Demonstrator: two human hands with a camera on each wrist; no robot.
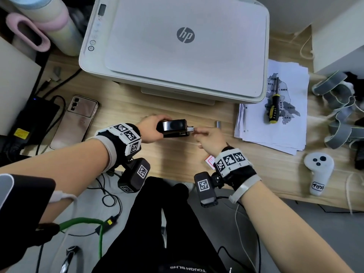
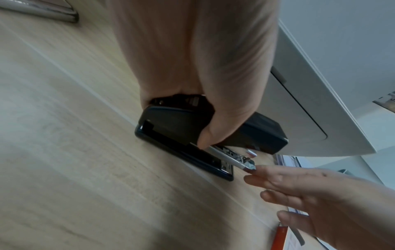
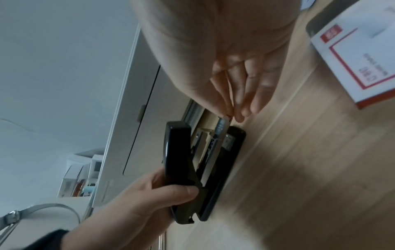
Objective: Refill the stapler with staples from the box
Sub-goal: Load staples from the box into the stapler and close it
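Near the middle of the desk (image 1: 122,107), just in front of the printer (image 1: 177,46), a black stapler (image 1: 174,128) is being kept flat on the wood with its top arm lifted and its metal staple tray (image 2: 232,159) drawn out at the front.

- Left hand (image 1: 151,129): curled round the rear of the stapler, thumb pressed on the side nearest the front edge of the desk; the body is being steadied.
- Right hand (image 1: 209,137): thumb and forefinger are being pinched on the outer tip of the tray; the other fingers (image 2: 275,181) are being held out straight. Whether a strip of staples is being carried between the fingertips cannot be told.
- Spare staple strip (image 1: 218,124): lying on the desk just beyond the right hand, towards the right edge.
- Staple box (image 3: 363,55): white with red border, lying near the front edge, by the right wrist.
- Also on the desk: phone (image 1: 76,119) near the left edge; papers (image 1: 275,119) with a screwdriver (image 1: 273,107) towards the right edge.

Risks, as judged:
- The tray is likely being jammed or bent if it is being pushed askew; the pinch is on its very tip.
- The stapler is likely being skidded along the desk if the left hand's hold is being slackened during a push.
- A fingertip is at risk of being nipped should the raised arm be dropped.
- Staples, if misaligned, are likely being spilled or broken.
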